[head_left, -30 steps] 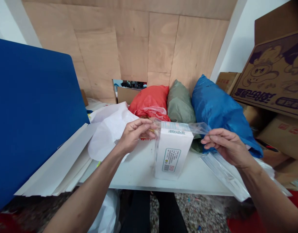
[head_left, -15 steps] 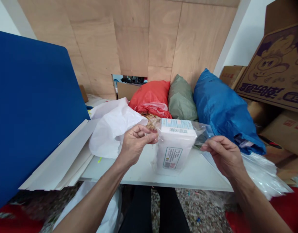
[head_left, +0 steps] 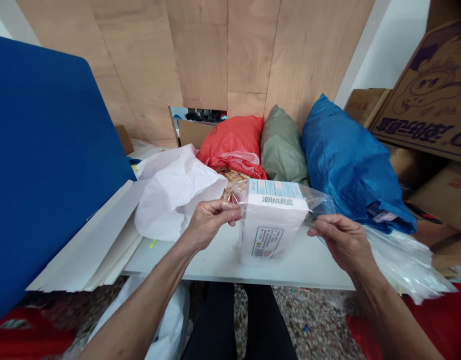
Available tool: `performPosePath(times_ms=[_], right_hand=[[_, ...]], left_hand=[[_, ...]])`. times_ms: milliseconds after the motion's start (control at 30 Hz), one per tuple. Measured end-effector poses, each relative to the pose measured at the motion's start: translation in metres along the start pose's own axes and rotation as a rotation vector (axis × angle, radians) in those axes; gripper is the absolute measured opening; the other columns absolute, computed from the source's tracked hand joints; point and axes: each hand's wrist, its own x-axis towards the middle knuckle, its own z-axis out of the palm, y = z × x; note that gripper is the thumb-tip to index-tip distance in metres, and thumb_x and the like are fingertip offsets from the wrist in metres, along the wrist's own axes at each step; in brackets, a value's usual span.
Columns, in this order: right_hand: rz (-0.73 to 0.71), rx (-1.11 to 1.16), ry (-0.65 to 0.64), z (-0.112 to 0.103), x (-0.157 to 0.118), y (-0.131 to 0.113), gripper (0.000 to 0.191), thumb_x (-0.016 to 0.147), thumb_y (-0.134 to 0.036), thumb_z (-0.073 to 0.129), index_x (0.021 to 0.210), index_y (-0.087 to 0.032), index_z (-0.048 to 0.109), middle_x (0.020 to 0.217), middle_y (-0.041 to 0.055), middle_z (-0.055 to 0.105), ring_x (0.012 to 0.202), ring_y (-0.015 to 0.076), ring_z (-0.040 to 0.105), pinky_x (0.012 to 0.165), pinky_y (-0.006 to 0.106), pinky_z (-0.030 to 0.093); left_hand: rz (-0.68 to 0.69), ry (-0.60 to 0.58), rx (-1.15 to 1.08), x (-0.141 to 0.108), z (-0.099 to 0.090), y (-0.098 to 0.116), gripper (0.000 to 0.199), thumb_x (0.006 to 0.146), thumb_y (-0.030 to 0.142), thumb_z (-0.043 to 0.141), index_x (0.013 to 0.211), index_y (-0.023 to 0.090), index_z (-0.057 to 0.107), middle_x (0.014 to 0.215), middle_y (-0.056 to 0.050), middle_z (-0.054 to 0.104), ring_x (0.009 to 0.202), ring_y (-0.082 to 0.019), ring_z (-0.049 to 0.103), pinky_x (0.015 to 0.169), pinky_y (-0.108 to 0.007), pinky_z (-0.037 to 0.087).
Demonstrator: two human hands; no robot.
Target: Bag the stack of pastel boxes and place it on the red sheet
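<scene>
One white box (head_left: 271, 222) stands upright on the counter (head_left: 211, 260) inside a clear plastic bag (head_left: 321, 201); left hand (head_left: 211, 220) pinches the bag's left edge, right hand (head_left: 343, 240) its right edge; red sack (head_left: 236, 139) lies behind

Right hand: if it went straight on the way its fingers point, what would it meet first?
Past the clear bag it pinches, the right hand would probably meet the white box first, though depth is hard to judge.
</scene>
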Motion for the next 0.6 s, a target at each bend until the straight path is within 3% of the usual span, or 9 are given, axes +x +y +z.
performPosePath(times_ms=[133, 267, 400, 500, 600], right_hand=[[-0.104, -0.091, -0.014, -0.006, 0.01, 0.001, 0.012, 0.077, -0.026, 0.088, 0.086, -0.024, 0.081, 0.074, 0.0033, 0.077, 0.069, 0.018, 0.073, 0.073, 0.033, 0.061], [-0.152, -0.047, -0.04, -0.008, 0.022, 0.01, 0.012, 0.077, -0.023, 0.088, 0.087, -0.025, 0.081, 0.075, 0.0019, 0.077, 0.067, 0.016, 0.072, 0.072, 0.03, 0.06], [-0.224, -0.004, -0.076, -0.007, 0.035, 0.022, 0.005, 0.082, -0.025, 0.084, 0.085, -0.025, 0.08, 0.076, 0.0008, 0.076, 0.069, 0.015, 0.071, 0.075, 0.03, 0.059], [-0.244, 0.022, -0.106, -0.007, 0.046, 0.03, 0.006, 0.083, -0.03, 0.083, 0.082, -0.025, 0.079, 0.09, 0.0033, 0.077, 0.091, 0.0201, 0.073, 0.093, 0.04, 0.059], [-0.198, 0.083, -0.099, -0.006, 0.059, 0.038, 0.014, 0.083, -0.036, 0.084, 0.079, -0.025, 0.076, 0.127, 0.0064, 0.073, 0.129, 0.0301, 0.062, 0.109, 0.053, 0.051]], left_hand=[[0.067, 0.023, 0.097, 0.009, -0.002, -0.004, 0.014, 0.077, 0.03, 0.087, 0.075, 0.019, 0.078, 0.06, 0.001, 0.067, 0.065, -0.014, 0.066, 0.071, -0.028, 0.054], [0.076, 0.064, 0.08, 0.016, -0.002, -0.012, 0.012, 0.075, 0.029, 0.088, 0.077, 0.02, 0.08, 0.073, -0.001, 0.075, 0.064, -0.012, 0.064, 0.066, -0.026, 0.052], [0.071, 0.058, 0.05, 0.026, -0.007, -0.02, 0.013, 0.073, 0.028, 0.09, 0.081, 0.021, 0.082, 0.087, -0.003, 0.078, 0.084, -0.016, 0.07, 0.081, -0.03, 0.055], [0.104, -0.015, 0.019, 0.035, -0.011, -0.026, 0.009, 0.077, 0.029, 0.087, 0.082, 0.022, 0.083, 0.096, -0.004, 0.078, 0.095, -0.018, 0.07, 0.093, -0.034, 0.053], [0.144, -0.047, -0.023, 0.048, -0.013, -0.032, 0.009, 0.08, 0.029, 0.086, 0.08, 0.021, 0.081, 0.106, -0.005, 0.076, 0.105, -0.02, 0.068, 0.105, -0.039, 0.048]])
